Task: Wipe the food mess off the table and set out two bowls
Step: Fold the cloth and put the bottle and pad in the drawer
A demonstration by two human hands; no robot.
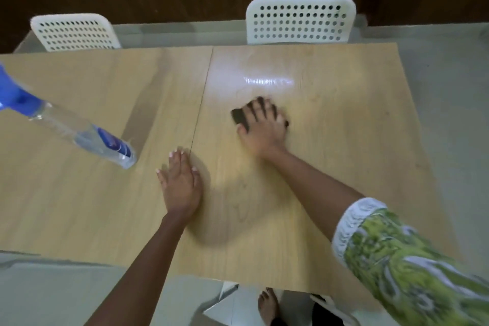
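The right hand presses a dark cloth flat on the table, toward the middle of the right-hand panel. Its fingers are spread over the cloth; whether they curl round its edge cannot be told, as the hand is blurred. The left hand lies open, palm down, just beside the seam between the two panels, nearer the front edge. A spray bottle stands on the left panel, well apart from the cloth. No bowls are in view, and no food mess can be made out.

The step in hand appears to be wiping. Recommended practice:
- Keep the palm flat so the cloth does not bunch.
- Work in overlapping strokes from the far edge toward the front edge.
- Brace with the left hand as shown.
- Cover the corners and the seam, where residue may collect.
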